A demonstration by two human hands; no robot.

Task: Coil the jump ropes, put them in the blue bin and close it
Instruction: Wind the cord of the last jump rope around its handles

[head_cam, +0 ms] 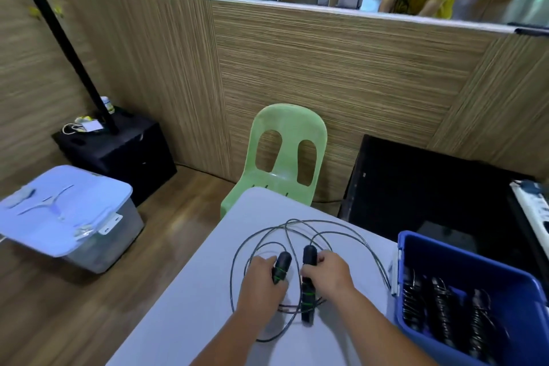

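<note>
Left hand [263,282] clenched around one black foam jump-rope handle with a green ring [280,267], handle tip poking out past the fingers. Right hand [328,275] gripped around the second black foam handle [308,285], held about upright, its lower end sticking out below the fist and near the tabletop. Handles sit close together, side by side, not touching as far as visible.

Landmark: white rectangular table [202,291]. The thin dark grey rope cord [297,221] lies on the table in loose overlapping loops around and beyond both hands; a few strands cross under the hands. Open blue plastic bin [439,249] sits at the table's right edge, with several black coiled jump ropes [442,303] already inside. Pale green plastic chair [285,151] stands at the table's far end, against a wood-grain partition wall [341,68]. Left of the table, on wood-look floor [172,211]: clear storage tub with pale lid [59,211], black cabinet [118,151] behind it. Frame somewhat motion-blurred.
</note>
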